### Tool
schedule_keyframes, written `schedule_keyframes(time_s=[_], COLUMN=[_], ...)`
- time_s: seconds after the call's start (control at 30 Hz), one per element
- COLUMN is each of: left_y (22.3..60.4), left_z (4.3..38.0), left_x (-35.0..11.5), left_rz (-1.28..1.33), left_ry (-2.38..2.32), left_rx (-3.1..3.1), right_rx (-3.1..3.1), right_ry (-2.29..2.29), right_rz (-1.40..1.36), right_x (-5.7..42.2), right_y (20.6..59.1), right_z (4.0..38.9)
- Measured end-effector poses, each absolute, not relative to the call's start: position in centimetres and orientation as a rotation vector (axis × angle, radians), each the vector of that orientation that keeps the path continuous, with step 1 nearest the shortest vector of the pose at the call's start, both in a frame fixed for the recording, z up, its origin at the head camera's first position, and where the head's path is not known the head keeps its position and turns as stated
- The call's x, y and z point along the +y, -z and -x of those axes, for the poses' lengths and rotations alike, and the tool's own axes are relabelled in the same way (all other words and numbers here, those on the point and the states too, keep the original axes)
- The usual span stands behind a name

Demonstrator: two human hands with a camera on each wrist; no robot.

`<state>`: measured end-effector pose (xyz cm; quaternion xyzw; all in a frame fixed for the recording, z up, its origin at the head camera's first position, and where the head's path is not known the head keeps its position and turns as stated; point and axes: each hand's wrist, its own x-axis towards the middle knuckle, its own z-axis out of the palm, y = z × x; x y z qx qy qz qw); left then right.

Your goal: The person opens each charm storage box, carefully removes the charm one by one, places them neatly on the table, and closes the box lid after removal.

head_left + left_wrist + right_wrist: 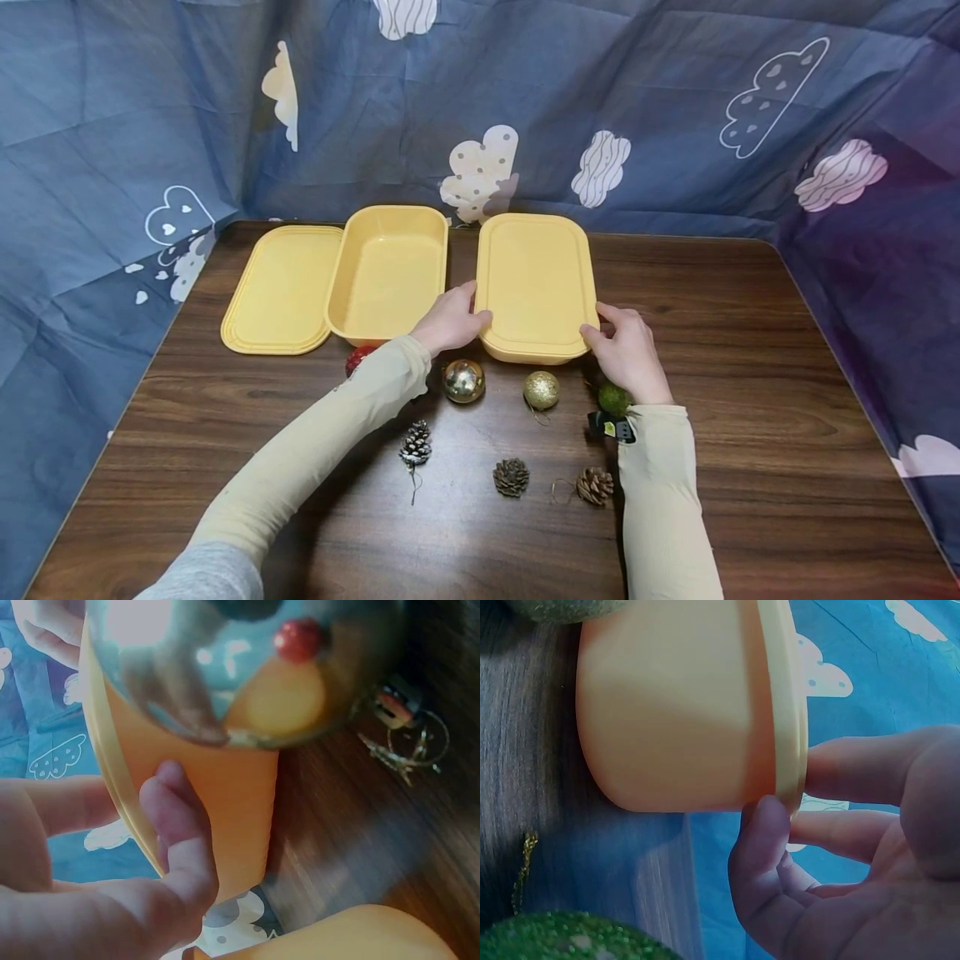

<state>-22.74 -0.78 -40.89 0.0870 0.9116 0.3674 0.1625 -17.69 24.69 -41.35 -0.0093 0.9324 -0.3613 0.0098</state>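
Observation:
A yellow rectangular box (517,357) stands at the back middle of the table with a yellow lid (536,283) on top. My left hand (453,321) pinches the lid's left edge near the front corner, thumb toward me. On the opposite side, my right hand (630,350) pinches the right edge. Up close in the right wrist view, the thumb sits under the lid's rim (787,697) and a finger lies against its top. A shiny gold ball (463,381) stands just in front of my left hand. Partly hidden by my right wrist is a green glitter ball (615,400).
Left of the lidded box are an open yellow box (386,279) and its flat lid (281,292). A red ball (358,358) shows behind my left sleeve. Nearer me lie a gold glitter ball (542,390), a snowy pinecone (416,443) and brown pinecones (512,477). Patterned blue cloth hangs behind.

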Motion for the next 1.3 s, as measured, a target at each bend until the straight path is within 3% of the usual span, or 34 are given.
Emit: schedule_keyframes(time_s=[0.6, 0.83, 1.13, 1.3], left_y=[40.4, 39.3, 36.9, 36.5], left_z=[22.5, 21.1, 18.0, 16.7], left_x=[-1.7, -2.7, -7.3, -11.8], left_rz=[-0.274, -0.401, -0.551, -0.442], left_ry=[-1.041, -0.974, -1.302, -1.344], left_rx=[2.603, 2.697, 2.742, 2.783], right_rx=[2.883, 2.907, 2.935, 2.939], right_ry=[1.076, 1.051, 1.037, 1.014], right_rz=[0.024, 0.037, 0.068, 0.08], right_x=[23.9, 23.8, 24.2, 24.3], right_y=[40.8, 40.9, 40.8, 40.9], right_z=[17.8, 17.8, 17.5, 17.5])
